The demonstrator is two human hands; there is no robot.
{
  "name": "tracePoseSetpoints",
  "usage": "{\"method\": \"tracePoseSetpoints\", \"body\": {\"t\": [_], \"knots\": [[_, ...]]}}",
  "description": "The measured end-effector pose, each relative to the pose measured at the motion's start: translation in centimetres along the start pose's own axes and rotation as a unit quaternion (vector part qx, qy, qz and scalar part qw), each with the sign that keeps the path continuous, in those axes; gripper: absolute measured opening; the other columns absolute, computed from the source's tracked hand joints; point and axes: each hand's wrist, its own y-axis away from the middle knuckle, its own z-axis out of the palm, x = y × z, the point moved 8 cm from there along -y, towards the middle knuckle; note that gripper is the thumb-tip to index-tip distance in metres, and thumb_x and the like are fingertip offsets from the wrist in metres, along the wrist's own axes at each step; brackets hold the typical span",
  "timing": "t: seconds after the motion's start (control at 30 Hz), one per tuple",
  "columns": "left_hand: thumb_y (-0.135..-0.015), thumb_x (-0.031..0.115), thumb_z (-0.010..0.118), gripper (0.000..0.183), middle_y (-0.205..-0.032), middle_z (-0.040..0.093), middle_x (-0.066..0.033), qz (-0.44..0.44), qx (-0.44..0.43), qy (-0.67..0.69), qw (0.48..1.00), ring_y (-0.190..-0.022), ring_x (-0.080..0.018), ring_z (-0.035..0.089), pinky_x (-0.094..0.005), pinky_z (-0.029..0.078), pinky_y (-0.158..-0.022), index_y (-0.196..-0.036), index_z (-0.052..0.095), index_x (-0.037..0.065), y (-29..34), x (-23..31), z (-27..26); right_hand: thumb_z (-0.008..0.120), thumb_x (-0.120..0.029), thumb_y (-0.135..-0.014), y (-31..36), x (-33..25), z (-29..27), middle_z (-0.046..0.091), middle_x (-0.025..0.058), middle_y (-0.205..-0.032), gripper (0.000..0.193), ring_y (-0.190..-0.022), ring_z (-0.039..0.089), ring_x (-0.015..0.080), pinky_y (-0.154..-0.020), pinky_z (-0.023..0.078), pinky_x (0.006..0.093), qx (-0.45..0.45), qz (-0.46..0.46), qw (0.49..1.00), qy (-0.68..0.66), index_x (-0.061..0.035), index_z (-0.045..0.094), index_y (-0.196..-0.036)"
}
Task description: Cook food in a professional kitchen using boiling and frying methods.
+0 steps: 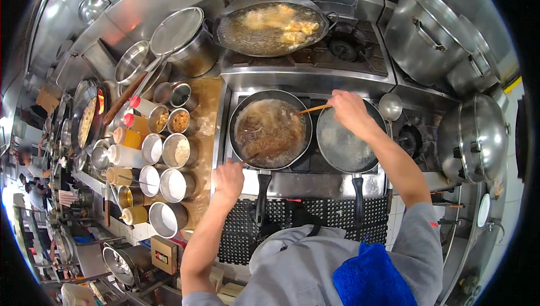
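Note:
My right hand (347, 112) is closed on a wooden chopstick (316, 108), whose tip reaches into the left frying pan (230, 131) from its right side. Noodle-like brown strands (267, 129) lie in bubbling liquid there. Beside that pan's lower left rim is my left hand (228, 179), its fingers curled closed. A thin brown stick (247, 162) seems to run from these fingers into the pan; most of it is hidden. Under my right wrist sits a second frying pan (340, 140) with cloudy pale liquid. Both black pan handles point toward me.
Behind, a large wok (225, 39) holds oil with golden frying food (298, 30). Several metal cups (174, 184) and squeeze bottles (125, 137) crowd the left counter. A ladle (390, 106) rests right of the pans. A tall stockpot (424, 36) and a domed metal vessel (478, 137) stand farther right.

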Motion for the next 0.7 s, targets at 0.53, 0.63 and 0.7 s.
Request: {"method": "tracePoseSetpoints", "body": {"t": [0.53,0.63,0.7], "knots": [[-0.082,0.014,0.052,0.02,-0.088,0.065,-0.012,-0.026,0.023,-0.005,0.999,-0.073,-0.0307,0.067,-0.0424,0.053,-0.064,-0.081,0.071,0.009,-0.4,-2.4,-0.1,0.058,0.0,-0.069,0.7,-0.8,2.2,0.062,0.013,-0.084,0.016,-0.08,0.062,0.0367,-0.07,0.05,0.0455,-0.06,-0.015,0.998,-0.014,-0.0054,0.068,-0.08],[-0.083,0.015,0.052,0.021,-0.088,0.066,-0.0119,-0.016,0.038,0.001,0.999,-0.073,-0.0308,0.068,-0.0429,0.053,-0.064,-0.078,0.071,0.009,0.0,-3.0,-0.8,0.059,0.0,-0.068,0.8,-3.1,0.4,0.061,0.0124,-0.084,0.018,-0.08,0.062,0.0354,-0.071,0.05,0.0448,-0.052,-0.03,0.998,-0.038,-0.0059,0.069,-0.082],[-0.083,0.016,0.052,0.021,-0.088,0.066,-0.0112,-0.016,0.029,0.007,0.999,-0.076,-0.0299,0.068,-0.0427,0.053,-0.065,-0.078,0.071,0.01,-0.3,-2.5,-0.4,0.059,0.0,-0.068,0.6,-7.0,0.0,0.061,0.0111,-0.085,0.02,-0.083,0.061,0.033,-0.072,0.05,0.0434,-0.065,-0.061,0.993,-0.083,-0.007,0.07,-0.083]]}}
